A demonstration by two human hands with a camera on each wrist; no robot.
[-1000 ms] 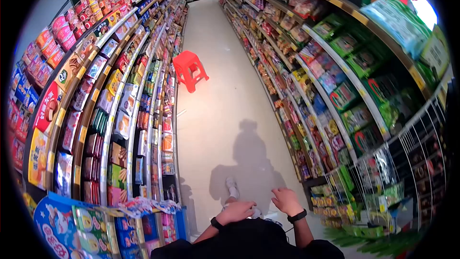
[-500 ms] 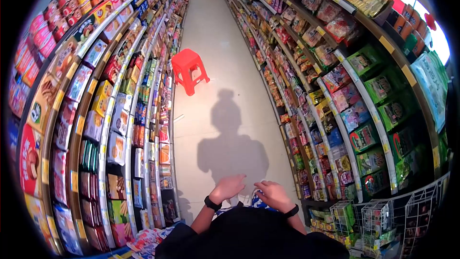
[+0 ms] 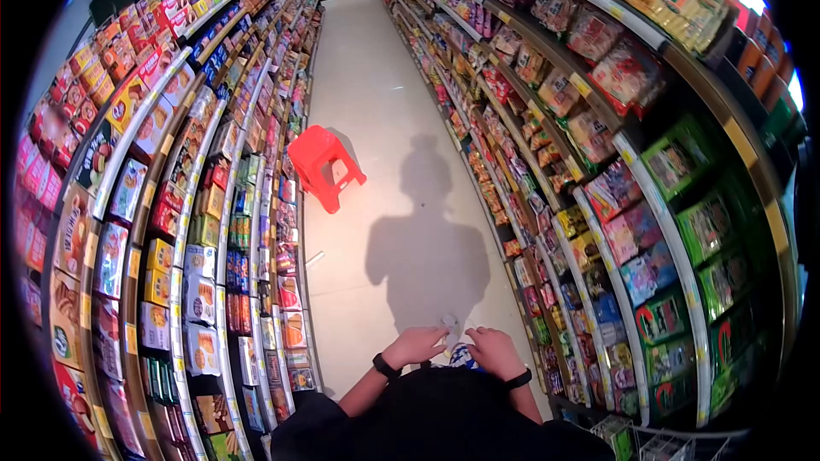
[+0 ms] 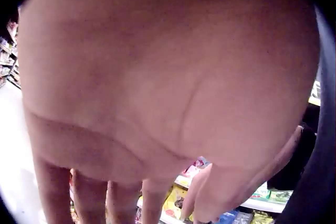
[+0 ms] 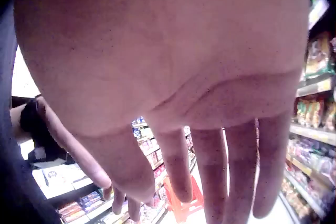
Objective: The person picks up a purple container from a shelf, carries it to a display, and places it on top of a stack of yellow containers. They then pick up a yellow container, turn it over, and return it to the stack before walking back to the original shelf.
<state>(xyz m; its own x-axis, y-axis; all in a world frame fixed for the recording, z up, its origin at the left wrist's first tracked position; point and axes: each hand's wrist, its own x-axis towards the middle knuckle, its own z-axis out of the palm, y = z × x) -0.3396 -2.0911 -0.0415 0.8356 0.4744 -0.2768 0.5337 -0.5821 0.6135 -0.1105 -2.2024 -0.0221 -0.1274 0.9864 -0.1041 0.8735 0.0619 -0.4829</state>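
Note:
Both hands are held in front of the body at the bottom of the head view, fingertips pointing toward each other. The left hand [image 3: 416,346] has a black band at its wrist and holds nothing; in the left wrist view its palm [image 4: 157,87] fills most of the picture, fingers extended downward. The right hand [image 3: 495,350], also with a black wristband [image 3: 518,379], is likewise without any object. Its fingers [image 5: 210,166] hang straight and slightly spread in the right wrist view, with the left hand's fingers partly seen behind its thumb.
A red plastic stool [image 3: 325,169] stands on the aisle floor [image 3: 359,77] beside the left shelves. Packed snack shelves line both sides. A wire basket [image 3: 666,444] hangs at the lower right. The person's shadow [image 3: 427,239] falls ahead.
The hands, farther apart a second ago, have come closer together. The view has shifted along the aisle, and the stool appears lower and nearer.

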